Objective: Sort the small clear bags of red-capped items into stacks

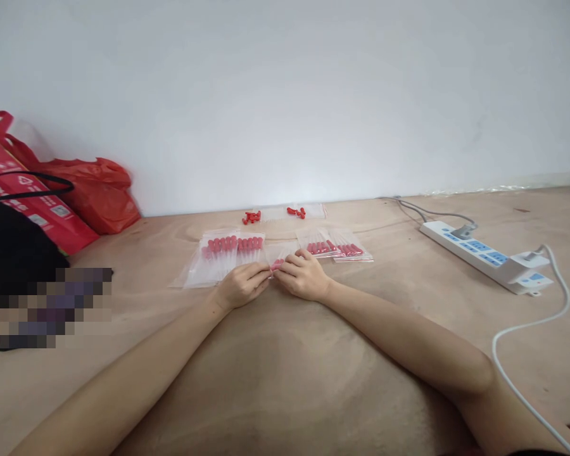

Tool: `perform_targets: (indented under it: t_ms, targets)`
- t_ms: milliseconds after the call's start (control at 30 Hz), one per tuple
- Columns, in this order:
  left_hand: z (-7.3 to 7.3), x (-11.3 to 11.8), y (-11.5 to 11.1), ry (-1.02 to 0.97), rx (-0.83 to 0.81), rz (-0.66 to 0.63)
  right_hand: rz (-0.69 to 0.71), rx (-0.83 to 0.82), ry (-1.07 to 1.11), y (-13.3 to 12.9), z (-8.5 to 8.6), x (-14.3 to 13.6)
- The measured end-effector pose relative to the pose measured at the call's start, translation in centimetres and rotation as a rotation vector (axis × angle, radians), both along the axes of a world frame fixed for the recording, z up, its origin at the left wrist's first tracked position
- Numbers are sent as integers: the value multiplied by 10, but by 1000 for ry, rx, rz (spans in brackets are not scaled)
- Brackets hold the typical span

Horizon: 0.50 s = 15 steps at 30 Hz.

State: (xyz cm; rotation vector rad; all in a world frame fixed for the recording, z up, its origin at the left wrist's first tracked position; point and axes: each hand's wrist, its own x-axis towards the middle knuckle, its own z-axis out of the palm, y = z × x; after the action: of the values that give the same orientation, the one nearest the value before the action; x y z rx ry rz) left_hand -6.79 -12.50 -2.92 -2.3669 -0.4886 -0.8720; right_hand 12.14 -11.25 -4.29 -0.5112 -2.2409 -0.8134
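Near the middle of the wooden table, my left hand (244, 284) and my right hand (304, 277) meet at a small clear plastic bag (281, 252) with red-tipped items inside. Fingers of both hands are closed on the bag's near edge, hiding part of it. Left of it lie clear bags with red-headed droppers (222, 244), and to the right are more filled clear bags (352, 248). Behind them, loose red rubber pieces (251, 217) and a second small red group (296, 213) lie beside thin clear tubes (273, 215).
A white power strip (479, 253) with a plugged-in adapter and a white cable (517, 327) lies at the right. Red bags (92, 190) and a black bag (19, 253) stand at the left, near a pixelated object (59, 308). A pale wall (285, 101) rises behind.
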Motion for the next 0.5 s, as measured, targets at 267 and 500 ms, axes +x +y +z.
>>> perform_targets:
  t_ms: [267,500]
  targets:
    - [3,2,-2,47,-5,27,34,70,-30,-1,3,1]
    - [3,-1,-4,13,-50,21,5,118,-65,-4,9,12]
